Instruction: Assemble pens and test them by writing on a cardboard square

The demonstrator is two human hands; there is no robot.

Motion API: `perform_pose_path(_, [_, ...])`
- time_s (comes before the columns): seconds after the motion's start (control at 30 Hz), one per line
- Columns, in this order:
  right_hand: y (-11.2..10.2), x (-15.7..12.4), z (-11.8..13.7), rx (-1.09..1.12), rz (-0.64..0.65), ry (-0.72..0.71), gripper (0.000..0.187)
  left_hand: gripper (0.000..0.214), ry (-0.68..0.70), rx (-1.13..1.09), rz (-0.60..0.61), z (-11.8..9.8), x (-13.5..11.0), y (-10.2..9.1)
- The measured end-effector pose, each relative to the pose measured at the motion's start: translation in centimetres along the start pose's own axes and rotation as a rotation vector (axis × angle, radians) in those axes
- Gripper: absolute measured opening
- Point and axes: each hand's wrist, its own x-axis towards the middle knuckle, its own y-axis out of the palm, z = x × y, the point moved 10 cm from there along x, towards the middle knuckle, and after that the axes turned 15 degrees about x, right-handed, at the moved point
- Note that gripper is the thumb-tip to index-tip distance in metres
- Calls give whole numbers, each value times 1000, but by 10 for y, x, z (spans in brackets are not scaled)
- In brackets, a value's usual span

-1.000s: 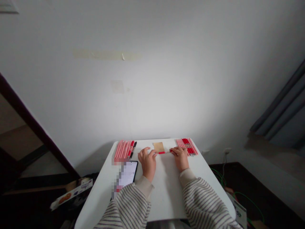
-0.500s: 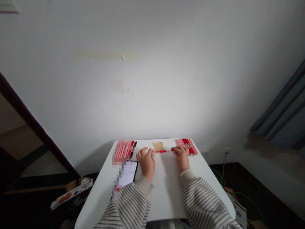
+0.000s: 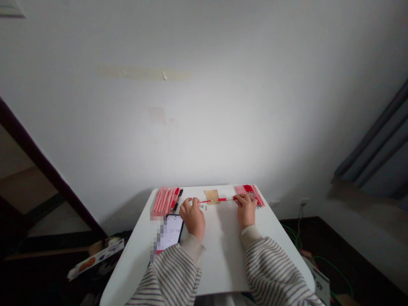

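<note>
My left hand (image 3: 192, 216) and my right hand (image 3: 246, 210) rest on a small white table (image 3: 223, 255), each pinching one end of a thin red pen part (image 3: 218, 199) stretched between them. Both hands are closed. The red piece passes over a small brown card (image 3: 211, 196) at the back of the table. A row of pink pen barrels (image 3: 164, 199) lies at the back left, beside my left hand. A bunch of red and pink pen pieces (image 3: 250, 194) lies at the back right, just behind my right hand.
A phone (image 3: 170, 231) with a lit screen lies on the table under my left wrist. A white wall stands right behind the table. A box (image 3: 95, 257) lies on the dark floor at the left, green cables (image 3: 296, 242) at the right, grey curtains (image 3: 379, 157) far right.
My hands have drawn apart, the left moving left and the right moving right. The red piece between them now shows longer and thinner.
</note>
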Motion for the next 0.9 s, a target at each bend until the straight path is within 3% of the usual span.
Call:
perform_pose_path(0.37, [-12, -1, -13, -63, -114, 25, 36, 19, -35, -12, -16, 4, 2, -2])
perform_pose_path(0.63, [-9, -1, -17, -64, -90, 66, 36, 14, 115, -94, -89, -21, -12, -10])
perform_pose_path(0.9, [-8, 0, -15, -52, -74, 73, 38, 13, 142, -62, -94, -30, -18, -12])
